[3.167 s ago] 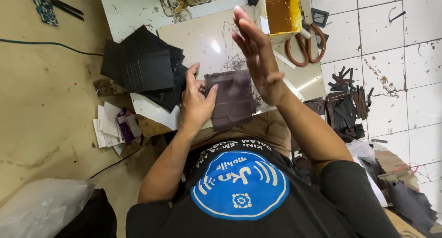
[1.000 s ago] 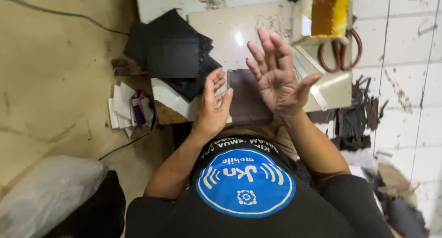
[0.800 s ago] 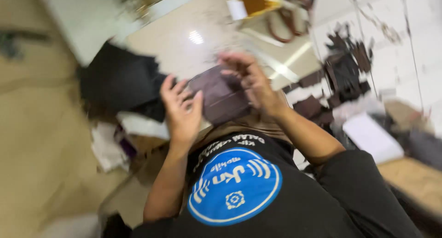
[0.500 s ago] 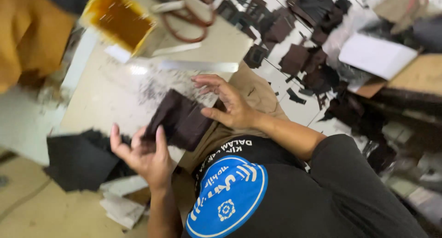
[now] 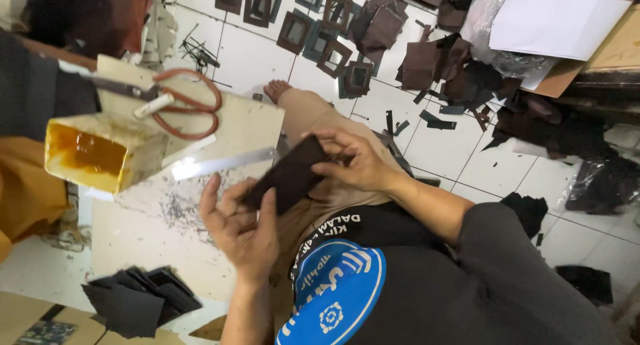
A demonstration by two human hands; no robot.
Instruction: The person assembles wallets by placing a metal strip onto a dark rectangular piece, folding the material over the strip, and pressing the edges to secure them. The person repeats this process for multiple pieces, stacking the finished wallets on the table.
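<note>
A yellow glue tub [image 5: 93, 155] and red-handled scissors [image 5: 180, 105] sat on the scuffed board [image 5: 160, 225] at nine o'clock; left hand [image 5: 240, 228] and right hand [image 5: 357, 162] both gripped a dark leather piece [image 5: 287, 178], offcuts [image 5: 373, 32] strewn over white floor tiles [image 5: 467, 152] at one o'clock

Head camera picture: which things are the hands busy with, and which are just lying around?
In use: dark brown piece, held by left hand and right hand.

Lying about: scissors, yellow-stained container, metal ruler, stack of black pieces, cut-out frames on the floor.
</note>
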